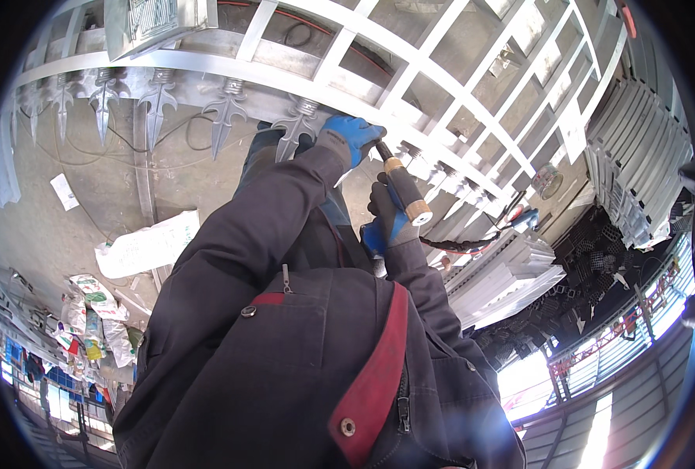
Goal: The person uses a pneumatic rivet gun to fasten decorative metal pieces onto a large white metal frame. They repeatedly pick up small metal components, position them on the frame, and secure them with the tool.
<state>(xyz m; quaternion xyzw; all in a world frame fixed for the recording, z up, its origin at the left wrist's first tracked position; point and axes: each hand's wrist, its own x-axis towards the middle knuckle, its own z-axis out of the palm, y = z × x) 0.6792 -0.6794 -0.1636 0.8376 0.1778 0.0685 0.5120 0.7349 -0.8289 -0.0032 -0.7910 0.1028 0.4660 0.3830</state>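
My right hand [389, 217], in a blue and dark glove, is wrapped round a cylindrical hand tool [407, 190] with a dark body and tan ends. The tool slants up and left, its narrow dark tip close to my left fingertips. My left hand [349, 139], in a blue and grey glove, lies against the near rail of a silver metal frame [339, 100]. Its fingers are drawn together; what they hold, if anything, is hidden. Just left of that hand, a grey spear-shaped finial [293, 129] points toward me from the rail. More finials [156, 109] line the rail leftward.
A metal box-like piece [156, 27] rests on the frame at upper left. Stacked silver profiles [511, 277] and a heap of dark tube pieces [589, 273] stand at right. A black hose [460, 244] runs beside my right arm. White sacking [148, 246] and cables lie on the floor.
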